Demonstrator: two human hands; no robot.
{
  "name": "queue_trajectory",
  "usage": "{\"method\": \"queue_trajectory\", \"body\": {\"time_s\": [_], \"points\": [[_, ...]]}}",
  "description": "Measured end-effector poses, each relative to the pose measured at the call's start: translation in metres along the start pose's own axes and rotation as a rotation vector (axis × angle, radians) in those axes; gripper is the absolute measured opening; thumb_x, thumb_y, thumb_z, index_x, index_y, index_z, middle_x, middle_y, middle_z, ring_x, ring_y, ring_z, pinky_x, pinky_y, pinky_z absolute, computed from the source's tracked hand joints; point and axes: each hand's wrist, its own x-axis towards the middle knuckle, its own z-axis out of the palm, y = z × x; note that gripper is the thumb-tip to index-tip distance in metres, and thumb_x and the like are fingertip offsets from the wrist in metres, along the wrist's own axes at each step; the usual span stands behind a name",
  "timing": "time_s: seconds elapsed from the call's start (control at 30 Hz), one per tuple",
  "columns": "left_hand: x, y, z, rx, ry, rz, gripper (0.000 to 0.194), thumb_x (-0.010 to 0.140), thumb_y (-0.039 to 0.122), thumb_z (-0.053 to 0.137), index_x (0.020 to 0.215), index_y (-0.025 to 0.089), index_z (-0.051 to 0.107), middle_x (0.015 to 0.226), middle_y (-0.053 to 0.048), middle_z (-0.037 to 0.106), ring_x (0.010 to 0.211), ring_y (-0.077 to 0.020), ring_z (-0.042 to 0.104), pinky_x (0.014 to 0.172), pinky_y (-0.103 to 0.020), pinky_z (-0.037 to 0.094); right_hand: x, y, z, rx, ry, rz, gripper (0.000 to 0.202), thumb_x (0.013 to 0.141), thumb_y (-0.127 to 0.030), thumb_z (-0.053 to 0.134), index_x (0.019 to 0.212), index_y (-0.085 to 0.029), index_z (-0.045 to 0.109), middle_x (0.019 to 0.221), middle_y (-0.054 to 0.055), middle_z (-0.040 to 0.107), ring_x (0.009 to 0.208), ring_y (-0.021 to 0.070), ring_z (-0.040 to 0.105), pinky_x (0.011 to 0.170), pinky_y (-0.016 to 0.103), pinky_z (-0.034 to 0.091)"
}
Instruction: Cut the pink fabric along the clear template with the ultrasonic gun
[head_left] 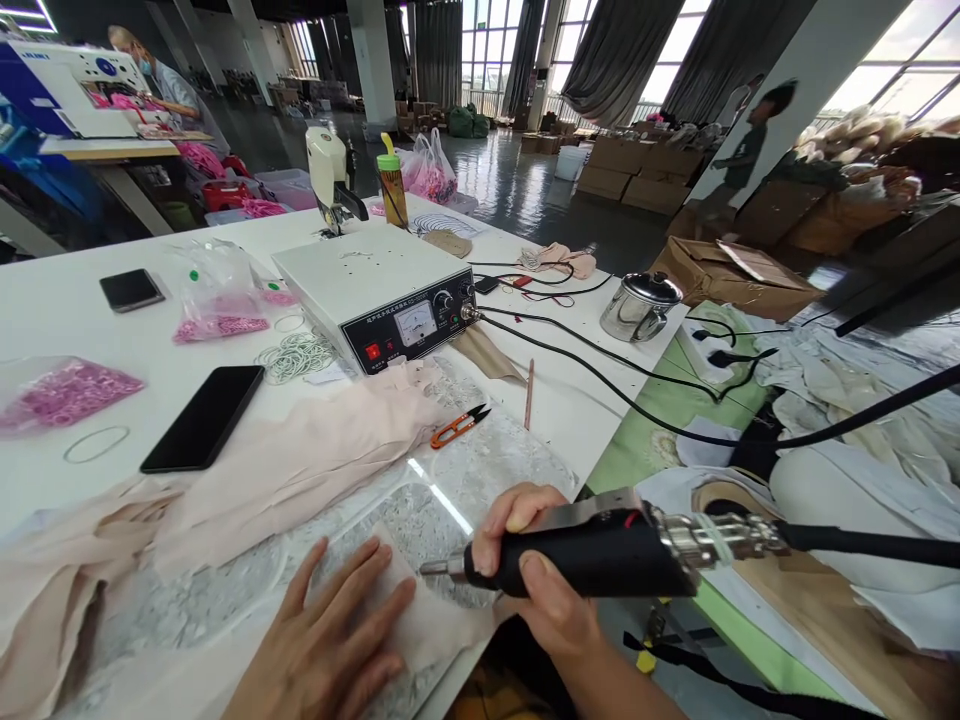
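Note:
My right hand [536, 560] is wrapped round a black ultrasonic cutter handpiece [592, 555], whose metal tip [444, 568] points left at a pale fabric piece [435, 625]. Whether the tip touches the cloth, I cannot tell. Flat on that fabric lies my left hand [337, 625], fingers spread, pressing it against a clear, glossy mat [517, 470]. More beige fabric [300, 450] is laid out beyond and to the left. Orange thread snips [459, 427] rest on the mat, past the handpiece.
An ultrasonic generator box [375, 290] stands mid-table, its black cable [637, 405] looping right. A black phone [202, 420], bagged pink rings [67, 395], white elastic bands [296, 355] and a glass mug [641, 305] surround it. One person [169, 90] sits at a sewing machine; another [742, 150] is at right.

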Motion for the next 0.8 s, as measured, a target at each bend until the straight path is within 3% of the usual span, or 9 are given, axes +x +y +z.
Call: {"method": "queue_trajectory", "body": {"time_s": [0.2, 0.3, 0.8], "points": [[0.002, -0.01, -0.006, -0.002, -0.038, -0.03, 0.038, 0.107, 0.047, 0.04, 0.133, 0.029, 0.061, 0.142, -0.004, 0.06, 0.138, -0.0259, 0.049, 0.124, -0.05, 0.01, -0.002, -0.025, -0.015, 0.059, 0.102, 0.021, 0.015, 0.085, -0.039, 0.066, 0.091, -0.025, 0.064, 0.081, 0.001, 0.057, 0.053, 0.0121, 0.056, 0.051, 0.029, 0.048], [0.002, -0.008, -0.008, -0.008, -0.072, -0.026, 0.036, 0.107, 0.047, 0.041, 0.129, 0.03, 0.064, 0.144, -0.006, 0.058, 0.141, -0.0279, 0.044, 0.124, -0.052, 0.01, -0.006, -0.025, -0.02, 0.057, 0.114, 0.026, 0.015, 0.086, -0.04, 0.065, 0.092, -0.026, 0.064, 0.081, 0.001, 0.057, 0.053, 0.0126, 0.056, 0.051, 0.03, 0.047], [0.0, 0.002, -0.004, 0.065, -0.095, -0.054, 0.042, 0.107, 0.049, 0.037, 0.143, 0.037, 0.054, 0.152, -0.007, 0.049, 0.147, -0.0295, 0.034, 0.122, -0.057, 0.01, -0.016, -0.024, -0.026, 0.0, 0.09, 0.038, 0.014, 0.088, -0.04, 0.062, 0.095, -0.028, 0.063, 0.083, 0.0, 0.056, 0.052, 0.0125, 0.056, 0.049, 0.029, 0.045]]}}
